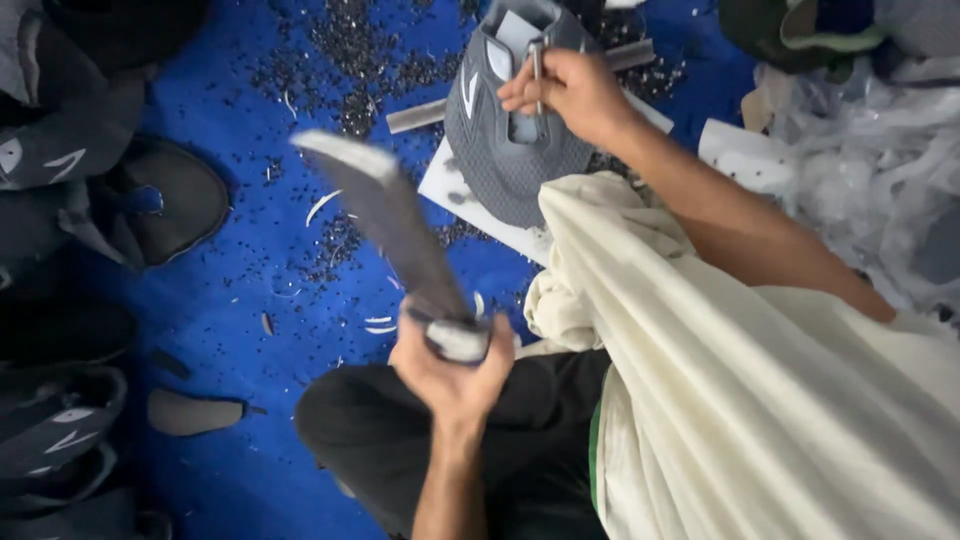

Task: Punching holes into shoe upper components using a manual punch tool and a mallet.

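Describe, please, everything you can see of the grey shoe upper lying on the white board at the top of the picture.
The grey fabric shoe upper lies flat on a white board over the blue mat, which is strewn with dark punched bits. It looks like knitted mesh, with a white curved mark on its side and a pale opening in the middle. The right hand rests on its top, holding a slim metal punch tool upright against it. A grey metal bar lies beside it.

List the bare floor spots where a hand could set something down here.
Freest: blue mat between the dark shoe pieces at left and the left hand, only lightly flecked. Crowded: dense black scraps at top, the grey shoe upper under the right hand, pale plastic heap at right.
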